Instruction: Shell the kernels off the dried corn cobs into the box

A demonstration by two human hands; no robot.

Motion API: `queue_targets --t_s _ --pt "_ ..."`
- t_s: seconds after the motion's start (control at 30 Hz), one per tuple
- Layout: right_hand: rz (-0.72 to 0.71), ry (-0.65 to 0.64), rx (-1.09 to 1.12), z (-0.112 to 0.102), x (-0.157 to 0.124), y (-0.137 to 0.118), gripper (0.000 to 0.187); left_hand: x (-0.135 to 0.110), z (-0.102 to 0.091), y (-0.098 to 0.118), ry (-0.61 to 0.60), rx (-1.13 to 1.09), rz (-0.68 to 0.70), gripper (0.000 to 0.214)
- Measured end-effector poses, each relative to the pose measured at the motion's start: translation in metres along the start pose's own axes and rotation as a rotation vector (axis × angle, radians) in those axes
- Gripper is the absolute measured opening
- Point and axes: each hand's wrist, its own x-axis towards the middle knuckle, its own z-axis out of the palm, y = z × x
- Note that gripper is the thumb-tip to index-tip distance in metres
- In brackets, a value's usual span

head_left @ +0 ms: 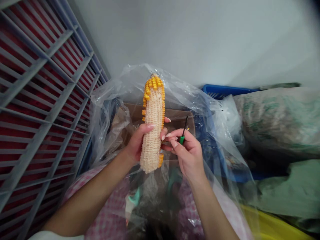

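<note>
Pale wall [175,40], corn cob [154,115] in left hand [139,141], partly hidden green-handled tool [182,138] in right hand [190,154]

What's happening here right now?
A person's left hand holds an ear of corn over a cardboard box, with clear plastic around it. The right hand has its fingertips at the ear's right side and also holds a thin dark tool with a green handle, its shaft pointing up, off the corn. Most of the ear's visible face is bare; yellow kernels remain around the top and along parts of both edges.
</note>
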Motion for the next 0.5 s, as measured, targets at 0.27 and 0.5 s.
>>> queue_targets --t_s 0.27,0.5 --pt "-0.012 -0.009 0.01 -0.0003 0.0002 0.0009 0.005 -0.0002 0.0011 -0.0001 0.006 0.013 -0.012 0.035" --pt "-0.003 0.031 -0.033 -0.0011 0.0013 0.0011 0.011 0.0018 -0.0005 0.0 0.109 0.064 -0.007 0.034"
